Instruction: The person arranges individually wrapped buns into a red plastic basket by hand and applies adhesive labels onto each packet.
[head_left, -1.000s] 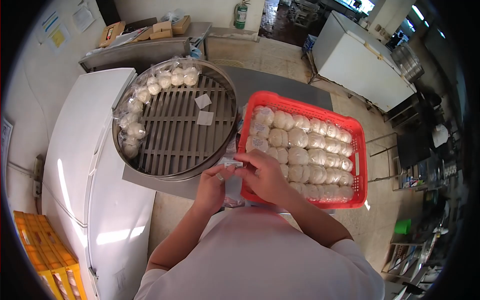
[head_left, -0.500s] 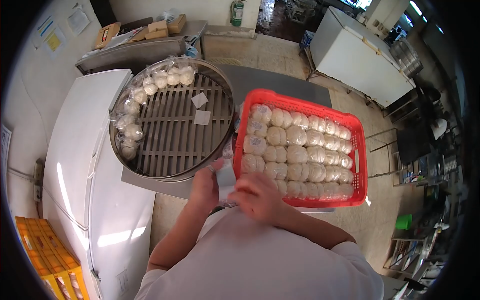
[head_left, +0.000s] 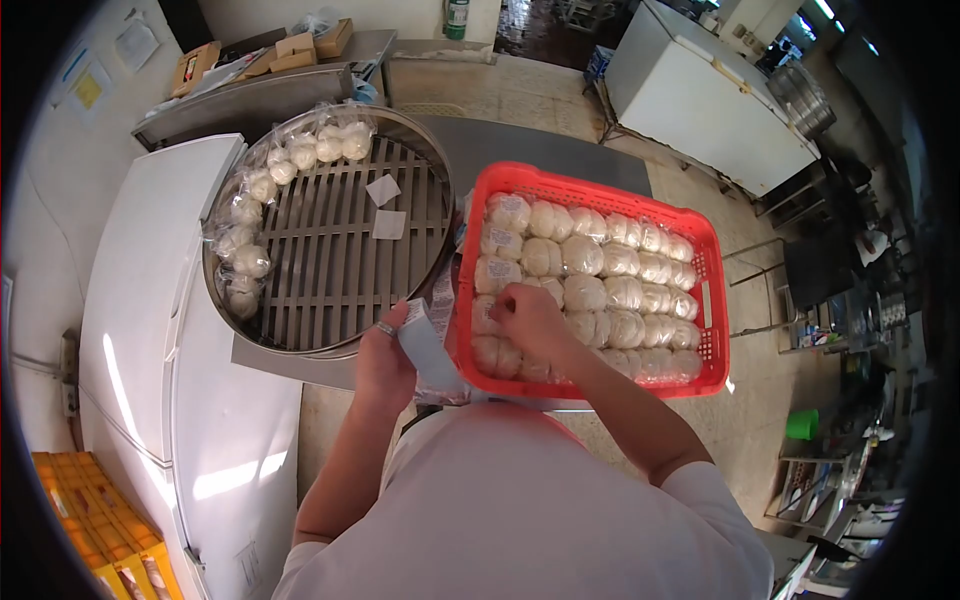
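Note:
My left hand (head_left: 385, 358) grips a strip of white backing paper with labels (head_left: 430, 345), held between the steamer and the red crate. My right hand (head_left: 532, 318) reaches over the left side of the red plastic crate (head_left: 712, 340), its fingertips pinched on a small printed label (head_left: 487, 312) against a bagged pack of buns. Rows of clear-wrapped white buns (head_left: 583, 256) fill the crate. Printed labels (head_left: 500, 241) show on the packs up its left column. How firmly the label under my fingers sticks cannot be made out.
Left of the crate sits a round metal steamer tray (head_left: 330, 262) with wrapped buns (head_left: 262, 187) along its rim and two paper squares (head_left: 389, 225) on its slats. A white freezer (head_left: 150, 270) stands at left, yellow crates (head_left: 95, 500) below. Another white freezer (head_left: 700, 110) stands behind.
My right hand has moved from beside the label strip up and right onto the packs at the crate's left side. My left hand has shifted slightly left, still holding the strip.

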